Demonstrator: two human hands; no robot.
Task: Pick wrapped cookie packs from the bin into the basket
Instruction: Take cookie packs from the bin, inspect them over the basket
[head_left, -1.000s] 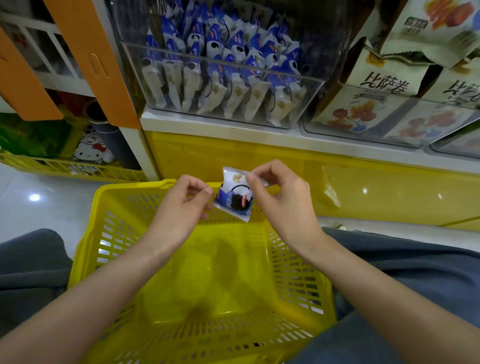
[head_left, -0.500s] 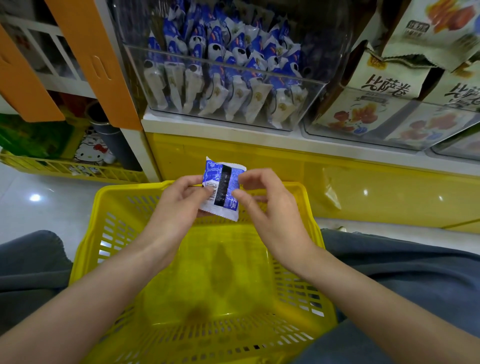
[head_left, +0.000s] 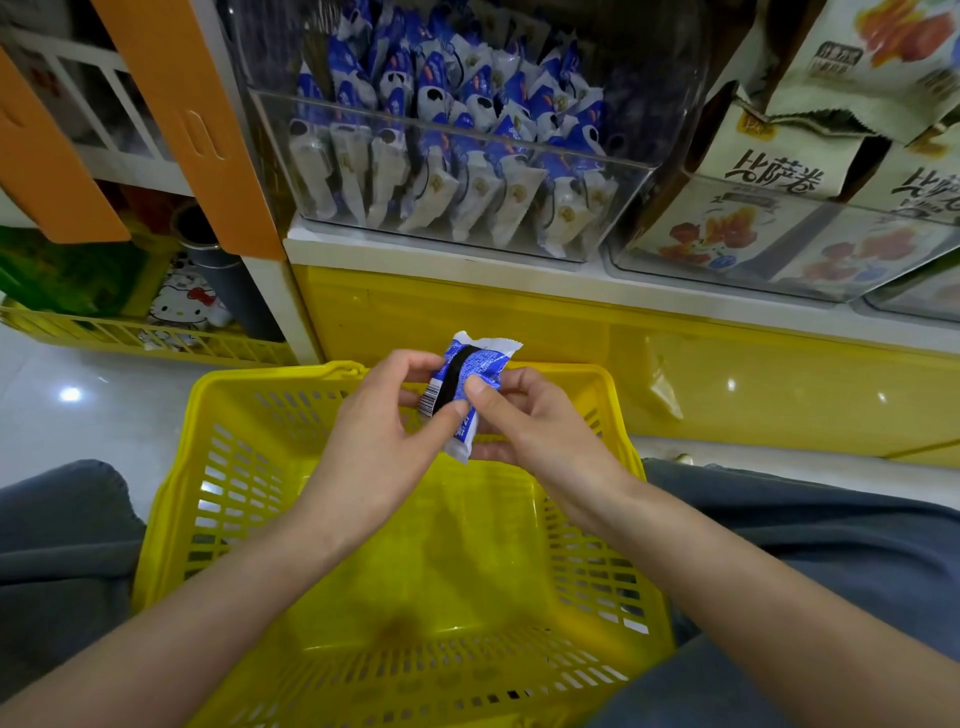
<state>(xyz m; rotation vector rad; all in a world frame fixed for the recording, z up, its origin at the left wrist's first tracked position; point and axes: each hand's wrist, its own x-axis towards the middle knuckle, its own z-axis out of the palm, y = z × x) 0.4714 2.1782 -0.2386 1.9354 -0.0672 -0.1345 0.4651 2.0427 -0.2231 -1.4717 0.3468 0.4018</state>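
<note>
A blue and white wrapped cookie pack (head_left: 470, 374) is held over the far end of the yellow basket (head_left: 171, 525), its printed back with a black stripe facing me. My left hand (head_left: 384, 441) pinches its left edge and lower part. My right hand (head_left: 524, 421) grips its right side, thumb on the wrapper. The basket sits between my knees and nothing lies in it. On the white shelf above stands the clear bin (head_left: 623, 208), packed with several more blue and white cookie packs (head_left: 441, 171).
A second clear bin (head_left: 779, 280) with cream snack bags (head_left: 779, 156) stands to the right of the cookie bin. A yellow cabinet front (head_left: 727, 374) rises just behind the basket. At the left are orange panels (head_left: 187, 119) and a low yellow rack (head_left: 130, 338) on the pale floor.
The pack has been flipped from its cookie-picture front to its printed back. It now tilts, and both hands have closed in tighter around it over the basket's far rim.
</note>
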